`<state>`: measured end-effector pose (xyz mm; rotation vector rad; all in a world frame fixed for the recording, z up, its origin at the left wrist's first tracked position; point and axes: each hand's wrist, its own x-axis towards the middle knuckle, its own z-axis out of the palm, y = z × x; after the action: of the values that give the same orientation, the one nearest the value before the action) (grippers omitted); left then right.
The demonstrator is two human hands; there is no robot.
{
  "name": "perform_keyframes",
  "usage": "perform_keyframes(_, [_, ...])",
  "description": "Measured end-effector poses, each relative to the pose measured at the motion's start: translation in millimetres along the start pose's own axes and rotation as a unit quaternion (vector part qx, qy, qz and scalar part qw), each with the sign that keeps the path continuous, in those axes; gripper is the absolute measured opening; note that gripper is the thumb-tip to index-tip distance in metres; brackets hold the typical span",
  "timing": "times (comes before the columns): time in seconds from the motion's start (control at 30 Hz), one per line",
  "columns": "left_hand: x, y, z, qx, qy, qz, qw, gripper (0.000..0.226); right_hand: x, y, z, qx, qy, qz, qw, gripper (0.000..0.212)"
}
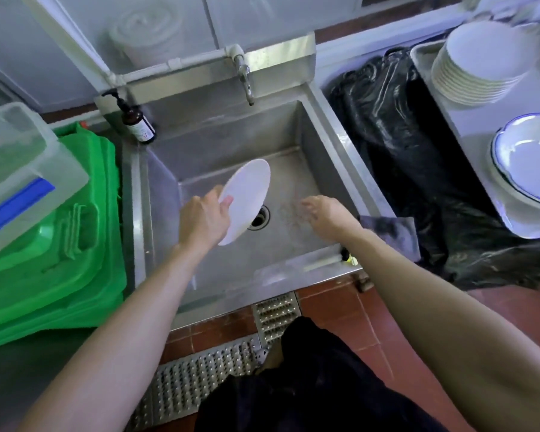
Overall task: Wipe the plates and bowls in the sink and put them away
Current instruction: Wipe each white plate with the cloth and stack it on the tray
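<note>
Nearest, both bare forearms reach forward over the sink's (pixel 296 269) front rim. The left hand (pixel 203 218) grips a white plate (pixel 247 201) at its lower left edge, thumb across the face and fingers behind, holding it tilted on edge above the basin floor, just over the drain (pixel 259 217). The right hand (pixel 325 213) hangs beside it, fingers loosely curled and holding nothing; no cloth is visible. The plate looks stiff, light, probably wet and slippery, and would likely chip against steel, so a rim grip with support behind seems best. Farther right, beyond a black bag (pixel 396 145), stacked plates (pixel 477 67) sit on a counter.
</note>
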<state>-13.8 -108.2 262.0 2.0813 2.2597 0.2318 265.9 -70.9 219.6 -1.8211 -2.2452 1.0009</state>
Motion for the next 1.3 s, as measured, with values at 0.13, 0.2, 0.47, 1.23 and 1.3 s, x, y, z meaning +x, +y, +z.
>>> perform_keyframes(0.13, [9.5, 26.0, 13.7, 0.029, 0.008, 0.055, 0.998, 0.024, -27.8, 49.0, 2.1, -0.031, 0.000, 0.040, 0.999, 0.053])
perform_keyframes(0.2, [13.3, 37.0, 17.6, 0.042, 0.011, 0.077, 0.996, 0.023, -33.9, 69.6, -2.1, -0.016, 0.034, 0.069, 0.997, 0.058])
perform_keyframes(0.47, [30.8, 43.8, 39.5, 0.040, -0.012, 0.037, 0.998, 0.035, -54.8, 131.6, -17.5, 0.037, 0.152, 0.322, 0.934, 0.076])
perform_keyframes(1.23, [13.3, 33.6, 42.3, -0.402, -0.043, -0.204, 0.892, 0.035, -30.9, 55.4, -33.0, 0.140, 0.224, 0.101, 0.959, 0.032])
perform_keyframes(1.3, [3.6, 18.2, 34.6, -0.434, -0.013, -0.236, 0.869, 0.041, -17.4, 37.1, -39.7, 0.153, 0.226, 0.087, 0.958, 0.026])
